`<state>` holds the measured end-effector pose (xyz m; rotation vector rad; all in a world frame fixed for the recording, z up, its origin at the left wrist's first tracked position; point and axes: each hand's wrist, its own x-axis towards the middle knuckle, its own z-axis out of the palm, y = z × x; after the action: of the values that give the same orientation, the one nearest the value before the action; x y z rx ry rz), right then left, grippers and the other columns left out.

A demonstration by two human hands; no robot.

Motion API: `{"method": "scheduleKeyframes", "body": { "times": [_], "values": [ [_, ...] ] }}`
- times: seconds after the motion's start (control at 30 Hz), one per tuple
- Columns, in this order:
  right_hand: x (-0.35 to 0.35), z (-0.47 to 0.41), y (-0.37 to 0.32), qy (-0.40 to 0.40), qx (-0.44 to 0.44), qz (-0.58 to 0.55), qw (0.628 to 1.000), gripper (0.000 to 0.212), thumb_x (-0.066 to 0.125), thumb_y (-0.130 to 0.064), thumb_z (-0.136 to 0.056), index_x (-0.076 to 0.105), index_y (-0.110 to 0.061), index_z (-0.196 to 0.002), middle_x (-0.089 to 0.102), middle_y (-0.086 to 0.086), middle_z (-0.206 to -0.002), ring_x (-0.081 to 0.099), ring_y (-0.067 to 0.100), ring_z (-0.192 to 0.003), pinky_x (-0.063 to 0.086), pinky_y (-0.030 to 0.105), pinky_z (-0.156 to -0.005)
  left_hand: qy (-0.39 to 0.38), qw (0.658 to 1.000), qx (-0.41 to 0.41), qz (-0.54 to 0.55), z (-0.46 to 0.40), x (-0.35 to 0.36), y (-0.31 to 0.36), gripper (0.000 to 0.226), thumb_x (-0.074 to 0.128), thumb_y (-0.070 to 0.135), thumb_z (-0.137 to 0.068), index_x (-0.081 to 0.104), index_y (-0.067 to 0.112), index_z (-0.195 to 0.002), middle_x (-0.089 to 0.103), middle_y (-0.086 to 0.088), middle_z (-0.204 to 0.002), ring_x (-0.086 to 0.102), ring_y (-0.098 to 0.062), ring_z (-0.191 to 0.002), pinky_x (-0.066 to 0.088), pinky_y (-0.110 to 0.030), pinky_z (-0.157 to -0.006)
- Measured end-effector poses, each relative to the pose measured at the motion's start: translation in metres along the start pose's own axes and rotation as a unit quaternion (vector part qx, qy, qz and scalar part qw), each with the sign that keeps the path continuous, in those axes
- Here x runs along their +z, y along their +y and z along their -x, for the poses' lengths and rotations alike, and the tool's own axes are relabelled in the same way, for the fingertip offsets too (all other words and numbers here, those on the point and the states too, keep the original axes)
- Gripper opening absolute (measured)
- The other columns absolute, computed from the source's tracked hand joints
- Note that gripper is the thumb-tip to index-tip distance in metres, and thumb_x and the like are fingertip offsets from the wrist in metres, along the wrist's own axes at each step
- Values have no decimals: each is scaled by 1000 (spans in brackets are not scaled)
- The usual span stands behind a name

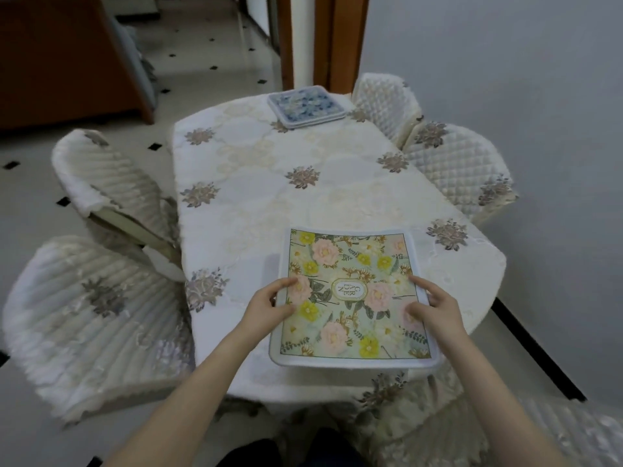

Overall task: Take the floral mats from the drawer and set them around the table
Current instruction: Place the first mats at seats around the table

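From the head camera I see the green floral mat with pink and yellow blooms (354,298) lying at the surface's (269,183) near edge. My left hand (269,306) and right hand (433,310) pinch its 2 side edges, fingers clamped on it. A blue patterned mat stack (306,105) sits at the far edge.

A home dining room: oval table (303,203) under an embroidered floral tablecloth (337,183), ringed by quilted chair covers (451,163), glossy tiled floor (202,45) with black diamond insets upper left, wooden door frame (340,38) at top.
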<state>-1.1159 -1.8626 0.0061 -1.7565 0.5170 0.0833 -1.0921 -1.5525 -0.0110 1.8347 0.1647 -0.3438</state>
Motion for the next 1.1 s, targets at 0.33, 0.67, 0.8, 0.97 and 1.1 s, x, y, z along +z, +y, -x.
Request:
{"method": "scheduleKeyframes", "body": {
  "times": [0.33, 0.67, 0.8, 0.97, 1.1],
  "values": [
    [-41, -100, 42, -85, 2, 73, 994, 54, 54, 12, -78, 65, -20, -120, 64, 14, -77, 41, 20, -53, 36, 26, -47, 26, 995, -66, -63, -11, 83, -28, 43, 70, 3, -78, 61, 27, -112, 62, 3, -106, 57, -7, -74, 50, -19, -71],
    [-56, -132, 84, -79, -23, 108, 991, 56, 51, 12, -77, 64, -16, -123, 68, 7, -107, 49, 0, -46, 38, 15, -43, 27, 990, -92, -104, -15, 136, -59, 49, 67, 5, -82, 53, 30, -121, 55, 4, -127, 58, -16, -88, 49, -24, -77],
    [-55, -142, 96, -92, -68, 199, 973, 55, 53, -2, -80, 56, -22, -132, 60, 1, -126, 61, 25, -91, 45, 28, -71, 17, 985, -129, -111, -16, 142, -63, 69, 64, 11, -87, 29, 29, -144, 53, 2, -125, 59, -24, -101, 51, -32, -84],
    [-50, -140, 128, -91, -221, 453, 859, 57, 38, -26, -94, 30, -15, -149, 24, 10, -156, 19, 25, -144, 22, 38, -115, -7, 832, 4, -555, -13, 143, -82, 75, 37, 53, -89, 31, 2, -143, 54, -16, -112, 46, -31, -100, 44, -39, -85],
    [-45, -141, 151, -102, -252, 496, 825, 59, 18, -35, -99, 15, -10, -152, 12, 4, -159, 2, 14, -147, -2, 26, -119, -40, 789, 66, -609, -17, 138, -101, 80, 20, 59, -92, 44, -2, -137, 44, -21, -143, 41, -35, -133, 26, -46, -108]
  ]
}}
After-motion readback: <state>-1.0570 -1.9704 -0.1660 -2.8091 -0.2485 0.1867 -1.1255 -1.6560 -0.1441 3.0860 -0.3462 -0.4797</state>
